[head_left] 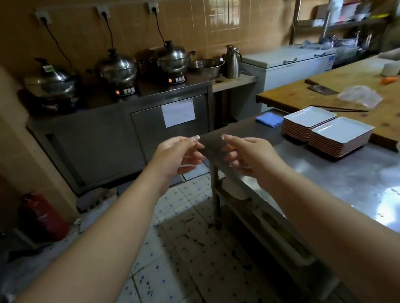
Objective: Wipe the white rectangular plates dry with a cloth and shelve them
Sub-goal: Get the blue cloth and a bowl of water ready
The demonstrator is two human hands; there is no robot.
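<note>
1. A steel counter (121, 125) with sliding doors runs along the tiled back wall, carrying three lidded steel pots (117, 69) plugged into wall sockets, a steel bowl (205, 67) and a steel jug (232, 61)
2. A white chest freezer (291, 66) stands to the right of the counter, with metal shelving (342, 10) beyond it in the corner
3. A wooden worktop (388, 107) fills the right side; a cleaver (322, 88), a crumpled clear plastic bag (360, 98) and a piece of carrot (389, 80) lie on it
4. A steel table (334, 181) sits in front of the worktop, its near edge running towards the camera, with a lower shelf underneath
5. Two stacks of white rectangular plates (327, 131) stand side by side on the far part of the steel table, just beside the worktop edge — nobody touches them
6. A red fire extinguisher (43, 216) rests on the spotted tile floor at the left
7. A folded blue cloth (269, 119) lies on the far corner of the steel table, near the plate stacks but apart from them
8. The left hand (177, 157) is raised in the air over the floor, fingers loosely curled and holding nothing
9. The right hand (246, 154) hovers just beside it over the table's corner — fingers loosely curled too, and empty
</note>
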